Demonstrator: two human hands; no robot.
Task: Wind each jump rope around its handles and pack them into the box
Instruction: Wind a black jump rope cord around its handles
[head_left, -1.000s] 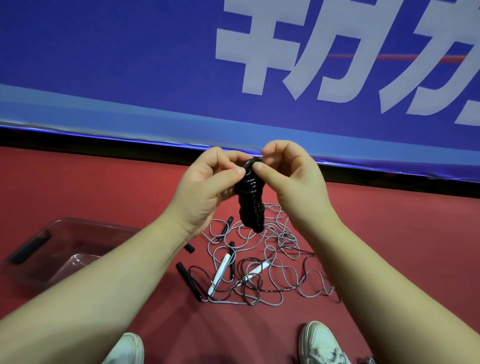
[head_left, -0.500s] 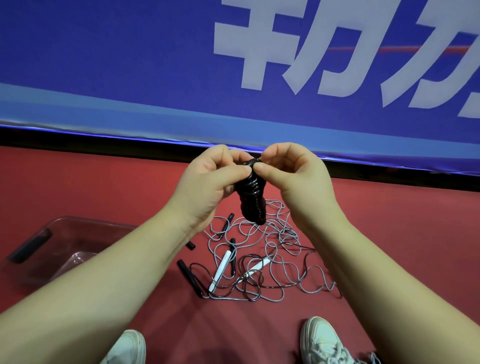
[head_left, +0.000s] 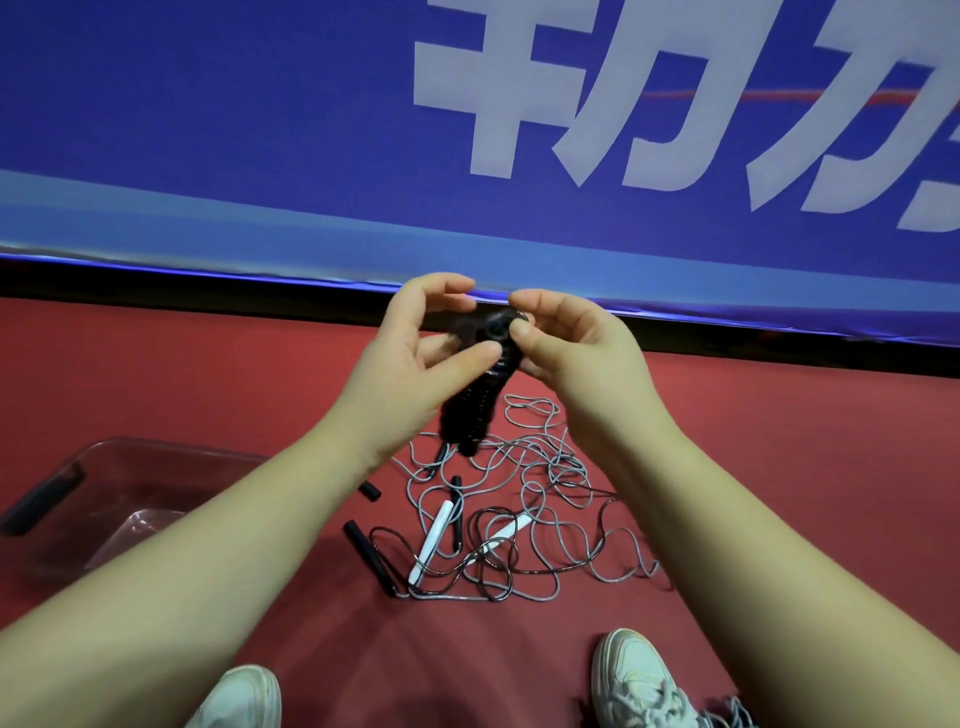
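- Head camera, and both hands are up over the red floor (head_left: 779, 441), holding the wound black rope (head_left: 475, 410) in the air above the pile
- Right hand (head_left: 566, 345): thumb and forefinger pinch the bundle's top end, and I'd say the loose end is being tucked in
- Left hand (head_left: 410, 358): thumb pressed on the bundle's side, the other fingers curled behind and above it
- Progress: this rope looks all but wound, though it isn't packed yet
- Clear box (head_left: 119, 449) sits on the floor to the left, partly hidden by the left forearm, and no wound rope shows in the part I can see
- Left to do: the tangle (head_left: 545, 499) of grey and dark cords, with white handles (head_left: 432, 538) and black handles (head_left: 375, 557), lying between the white shoes (head_left: 641, 675) and the floor's far edge under the blue banner (head_left: 208, 130)
- In the way: those cords loop over one another, so each will likely need teasing free before winding
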